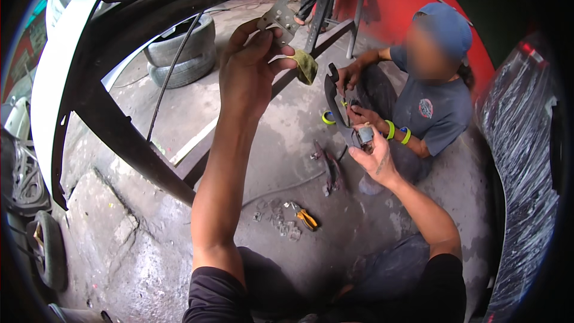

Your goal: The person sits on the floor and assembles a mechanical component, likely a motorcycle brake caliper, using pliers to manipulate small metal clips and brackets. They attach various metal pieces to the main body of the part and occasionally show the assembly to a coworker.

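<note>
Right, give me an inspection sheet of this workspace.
Surface: stained, cracked concrete floor.
Job's things: perforated metal bracket and folded green cloth in left hand; small grey part at right hand.
Clutter: orange-handled pliers, small metal pieces.
Grippers: both hands closed on items.
Cables: thin cable on floor.
Surroundings: seated co-worker, stacked tyres, silver car body panel.

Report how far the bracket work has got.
Done: nothing visibly finished. In hand: left hand holds up a perforated metal bracket beside the bumper; right hand grips a small metal part. Left: small metal pieces and pliers lie on the floor.
</note>
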### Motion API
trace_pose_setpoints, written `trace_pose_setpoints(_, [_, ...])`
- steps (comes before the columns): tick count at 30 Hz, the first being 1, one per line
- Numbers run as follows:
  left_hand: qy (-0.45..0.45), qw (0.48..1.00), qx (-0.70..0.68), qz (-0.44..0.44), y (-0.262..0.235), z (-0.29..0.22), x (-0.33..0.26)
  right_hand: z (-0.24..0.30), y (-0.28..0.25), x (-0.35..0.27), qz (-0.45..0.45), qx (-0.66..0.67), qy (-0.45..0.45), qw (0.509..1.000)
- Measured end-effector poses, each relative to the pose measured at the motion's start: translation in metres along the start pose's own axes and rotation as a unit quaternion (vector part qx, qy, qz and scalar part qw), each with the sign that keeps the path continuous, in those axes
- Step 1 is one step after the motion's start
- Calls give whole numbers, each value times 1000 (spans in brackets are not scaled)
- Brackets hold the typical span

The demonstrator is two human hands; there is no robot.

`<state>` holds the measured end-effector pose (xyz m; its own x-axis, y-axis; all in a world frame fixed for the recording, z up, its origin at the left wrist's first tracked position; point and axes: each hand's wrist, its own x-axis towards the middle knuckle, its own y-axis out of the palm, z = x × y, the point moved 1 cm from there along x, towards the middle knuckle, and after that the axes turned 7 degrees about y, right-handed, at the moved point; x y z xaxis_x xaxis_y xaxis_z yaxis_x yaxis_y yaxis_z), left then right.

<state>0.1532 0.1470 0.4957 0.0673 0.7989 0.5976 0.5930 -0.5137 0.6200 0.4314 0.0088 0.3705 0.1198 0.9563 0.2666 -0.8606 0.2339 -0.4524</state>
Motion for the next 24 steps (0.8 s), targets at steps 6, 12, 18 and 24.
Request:
trace_pose_setpoints(6, [19, 997, 66, 45, 19, -5, -9, 8, 2, -3, 4, -15, 11, 1000])
trace_pose_setpoints(12, [26, 999, 8, 28, 8, -5, -3, 6, 2, -2, 1, -17, 17, 1000])
trace_pose_setpoints(18, [-7, 999, 20, 28, 9, -6, -6, 11, 2, -5, -4, -37, -11, 999])
trace_pose_setpoints(24, [9, 998, 44, 50, 11, -8, -5, 13, 1, -5, -7, -43, -6, 999])
